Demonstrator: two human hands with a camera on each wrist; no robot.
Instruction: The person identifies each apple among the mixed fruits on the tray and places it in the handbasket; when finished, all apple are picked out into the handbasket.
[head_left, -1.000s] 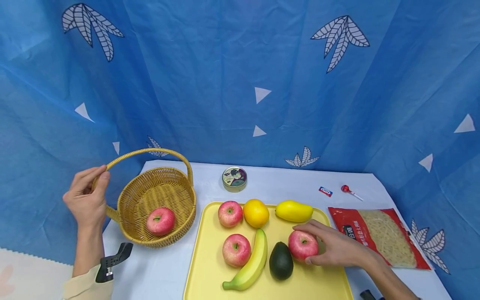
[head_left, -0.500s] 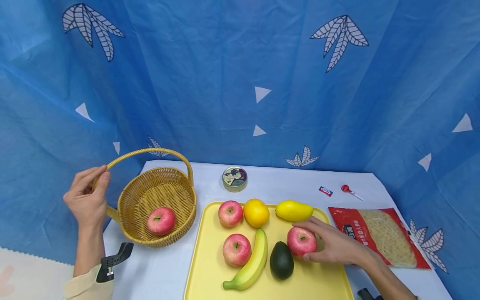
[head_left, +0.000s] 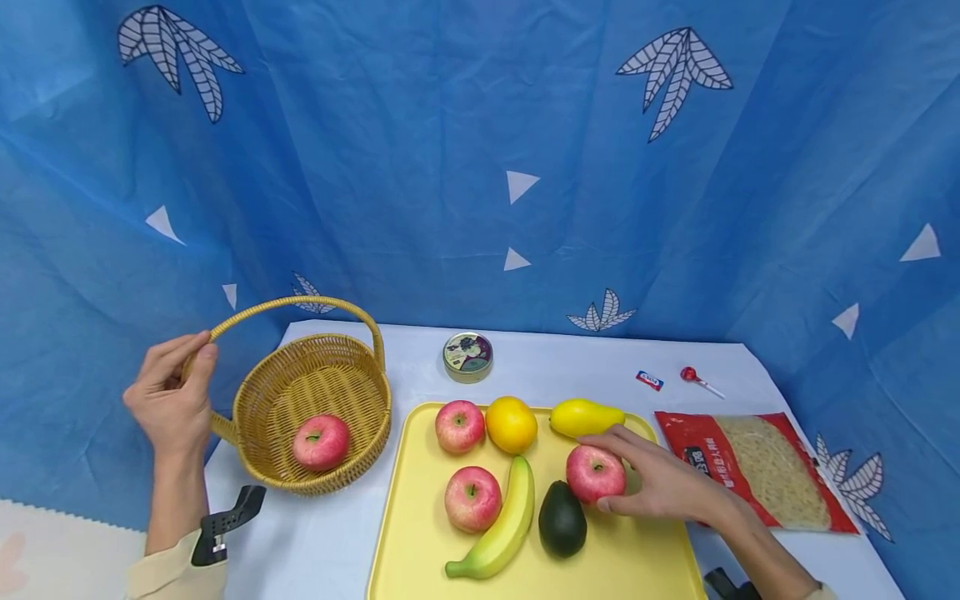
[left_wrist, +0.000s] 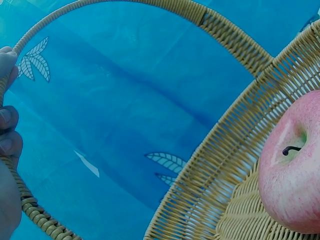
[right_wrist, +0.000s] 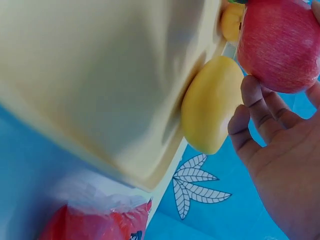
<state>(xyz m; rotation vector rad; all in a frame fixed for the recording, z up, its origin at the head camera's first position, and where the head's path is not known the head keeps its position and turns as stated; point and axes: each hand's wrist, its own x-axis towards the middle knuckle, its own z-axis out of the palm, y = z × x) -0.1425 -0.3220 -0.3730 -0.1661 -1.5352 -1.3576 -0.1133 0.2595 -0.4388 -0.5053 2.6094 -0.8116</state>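
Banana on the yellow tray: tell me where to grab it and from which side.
The banana is probably best gripped across its nearer half, by the stem end, from above on the person's side. An apple crowds its inner curve and the avocado lies beside its outer curve, while bare tray flanks the stem end.

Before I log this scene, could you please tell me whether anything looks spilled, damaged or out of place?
Nothing stands out: the apple in the right hand and the basket look undamaged, and no spill shows.
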